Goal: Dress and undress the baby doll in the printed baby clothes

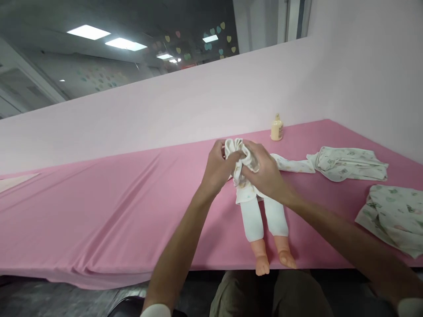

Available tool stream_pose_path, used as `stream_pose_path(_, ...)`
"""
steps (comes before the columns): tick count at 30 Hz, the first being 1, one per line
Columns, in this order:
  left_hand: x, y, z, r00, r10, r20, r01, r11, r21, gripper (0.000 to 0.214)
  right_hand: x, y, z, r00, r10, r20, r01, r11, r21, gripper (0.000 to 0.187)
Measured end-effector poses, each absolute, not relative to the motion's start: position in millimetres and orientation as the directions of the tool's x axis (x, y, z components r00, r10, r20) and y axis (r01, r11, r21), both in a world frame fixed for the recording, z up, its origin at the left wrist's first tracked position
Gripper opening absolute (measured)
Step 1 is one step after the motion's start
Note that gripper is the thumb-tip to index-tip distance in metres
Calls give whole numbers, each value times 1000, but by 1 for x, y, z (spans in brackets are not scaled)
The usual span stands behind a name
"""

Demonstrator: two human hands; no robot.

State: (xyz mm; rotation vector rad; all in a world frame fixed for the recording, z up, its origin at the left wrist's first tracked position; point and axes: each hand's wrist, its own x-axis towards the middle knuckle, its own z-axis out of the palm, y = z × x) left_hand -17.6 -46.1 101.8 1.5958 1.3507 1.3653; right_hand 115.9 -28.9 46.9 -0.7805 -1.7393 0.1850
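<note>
A baby doll lies on the pink cloth with its bare feet toward me, in white leggings and a white printed top. Above its upper body, my left hand and my right hand are both closed on a bunched white baby garment, gathered into folds between the fingers. My hands and the folds hide the doll's head and most of its chest. A printed sleeve stretches out to the right from behind my right hand.
A pale yellow pump bottle stands near the wall. To the right lie a crumpled printed baby garment and another folded printed cloth. The pink table cover has creases on the left. A window tops the back wall.
</note>
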Motion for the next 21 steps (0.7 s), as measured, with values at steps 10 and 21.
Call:
stream_pose_path(10,-5,-26,127,149,829,539,383,-551,741,36,131,-16,91,62,619,783,191,763,-618,23)
stream_pose_path(21,-2,-6,119,313,917,246,304,-342,889,19,139,4,88,92,686,722,175,703,-690,24)
